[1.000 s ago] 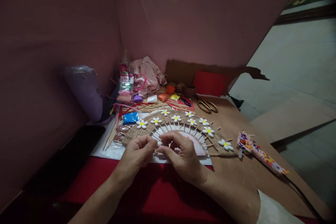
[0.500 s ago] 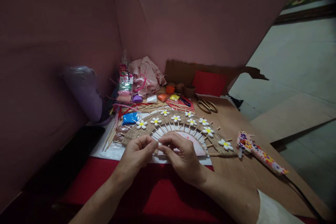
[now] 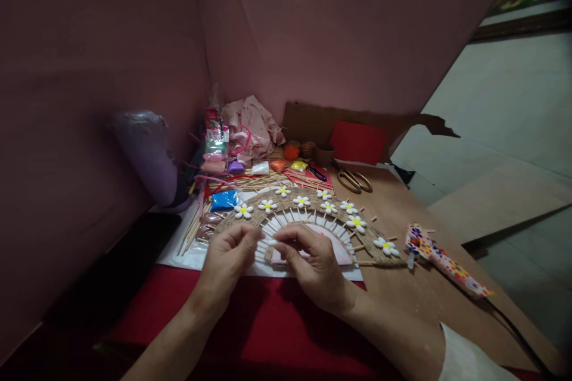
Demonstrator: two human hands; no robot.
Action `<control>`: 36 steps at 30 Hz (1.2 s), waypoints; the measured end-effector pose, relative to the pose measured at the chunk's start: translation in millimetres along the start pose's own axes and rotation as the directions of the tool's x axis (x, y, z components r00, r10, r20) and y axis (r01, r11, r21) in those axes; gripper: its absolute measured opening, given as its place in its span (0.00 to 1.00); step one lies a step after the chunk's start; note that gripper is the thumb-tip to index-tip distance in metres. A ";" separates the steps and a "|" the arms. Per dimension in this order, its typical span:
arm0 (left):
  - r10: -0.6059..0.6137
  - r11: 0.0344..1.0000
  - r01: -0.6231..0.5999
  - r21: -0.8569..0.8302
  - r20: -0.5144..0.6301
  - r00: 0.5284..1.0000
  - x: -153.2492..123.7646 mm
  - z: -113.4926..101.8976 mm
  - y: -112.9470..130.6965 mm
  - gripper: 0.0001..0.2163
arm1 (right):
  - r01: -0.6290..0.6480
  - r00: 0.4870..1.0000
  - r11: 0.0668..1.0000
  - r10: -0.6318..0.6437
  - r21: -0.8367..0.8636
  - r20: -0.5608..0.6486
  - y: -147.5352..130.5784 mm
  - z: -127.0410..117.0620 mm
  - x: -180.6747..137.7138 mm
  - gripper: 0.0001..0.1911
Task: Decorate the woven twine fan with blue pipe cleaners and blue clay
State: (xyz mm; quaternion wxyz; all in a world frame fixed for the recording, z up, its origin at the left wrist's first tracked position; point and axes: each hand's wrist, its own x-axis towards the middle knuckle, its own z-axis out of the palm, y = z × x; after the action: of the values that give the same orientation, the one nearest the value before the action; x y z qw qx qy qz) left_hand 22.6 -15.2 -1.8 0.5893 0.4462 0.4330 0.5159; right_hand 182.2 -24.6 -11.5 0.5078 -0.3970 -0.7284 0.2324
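My right hand (image 3: 315, 262) pinches a small white piece of clay (image 3: 271, 242) between thumb and fingertips. Just left of it, my left hand (image 3: 230, 262) has thumb and forefinger pressed together; whatever lies between them is hidden. Beyond both hands lies a half-round fan-shaped piece of sticks, with a woven twine band (image 3: 292, 201) and several white clay flowers (image 3: 356, 224) with yellow centres on it. A pale pink half-disc (image 3: 333, 244) forms its inner part, partly covered by my right hand.
Scissors (image 3: 354, 180) and a flower-patterned glue gun (image 3: 447, 259) with a cord lie on the right of the board. Clay packets, including a blue one (image 3: 226, 200), and bundled sticks sit at the back left. A purple boot-shaped object (image 3: 149, 161) leans by the wall.
My hands have moved slightly apart, the left one to the left, so the white clay piece shows at my right fingertips. The view has shifted a little.
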 end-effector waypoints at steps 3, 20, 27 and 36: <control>0.085 0.972 -0.140 -0.187 -0.271 0.959 3.8 -6.6 5.6 0.12 | 0.002 1.000 0.999 -0.002 -0.034 0.002 0.0 2.6 2.7 0.03; 0.033 0.906 -0.165 -0.391 -0.322 0.946 4.1 -17.6 12.9 0.06 | 0.099 0.970 0.902 0.006 -0.420 0.242 -2.7 43.0 14.5 0.04; 0.003 0.900 -0.140 -0.412 -0.316 0.949 3.6 -17.9 14.1 0.06 | 0.112 0.966 0.858 0.024 -0.501 0.258 -4.8 47.1 13.0 0.04; -0.019 0.900 -0.120 -0.420 -0.312 0.950 2.4 -18.5 14.6 0.06 | 0.144 0.967 0.865 -0.020 -0.481 0.253 0.2 48.3 12.6 0.03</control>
State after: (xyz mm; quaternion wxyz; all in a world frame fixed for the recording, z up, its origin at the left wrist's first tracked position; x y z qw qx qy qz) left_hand 1.6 -10.2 8.2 0.5851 0.2291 0.3821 0.6776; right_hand 135.5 -11.1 -22.9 0.3069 -0.4515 -0.8355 0.0618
